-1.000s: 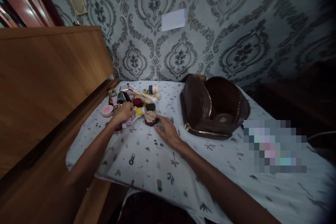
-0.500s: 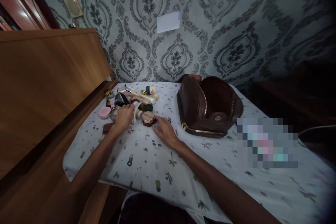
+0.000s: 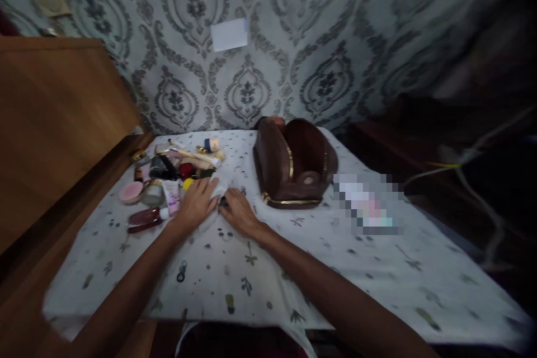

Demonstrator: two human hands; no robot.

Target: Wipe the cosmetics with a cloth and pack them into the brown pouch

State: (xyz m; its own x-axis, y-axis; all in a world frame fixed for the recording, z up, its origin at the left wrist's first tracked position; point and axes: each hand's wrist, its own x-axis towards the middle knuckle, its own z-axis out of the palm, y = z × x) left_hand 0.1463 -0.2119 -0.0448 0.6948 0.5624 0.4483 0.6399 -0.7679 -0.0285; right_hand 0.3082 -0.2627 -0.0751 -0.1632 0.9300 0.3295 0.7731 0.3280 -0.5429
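Observation:
My left hand (image 3: 196,201) is closed on a white tissue (image 3: 218,183), whose crumpled end shows past the fingers. Against it, my right hand (image 3: 240,212) has its fingers curled round a small jar (image 3: 223,202); only a dark bit of it shows between the hands. Left of my left hand are a bottle of dark red liquid with a white cap (image 3: 145,219), a white and purple tube (image 3: 172,196) and a pink round compact (image 3: 131,192). Behind them lies a pile of cosmetics with a red round item (image 3: 187,170) and a brush (image 3: 195,155).
An unzipped brown bag (image 3: 272,165) stands right of my hands. Farther right lies a pixelated, blurred-out item (image 3: 367,204). A patterned white cloth (image 3: 210,285) covers the table. A wooden cabinet (image 3: 59,117) borders the left side; a patterned wall (image 3: 247,89) is behind.
My view has turned right. My hands have come together, and the gold-lidded jar beside my right hand is now mostly hidden between them, against the tissue. The dark red bottle is uncovered.

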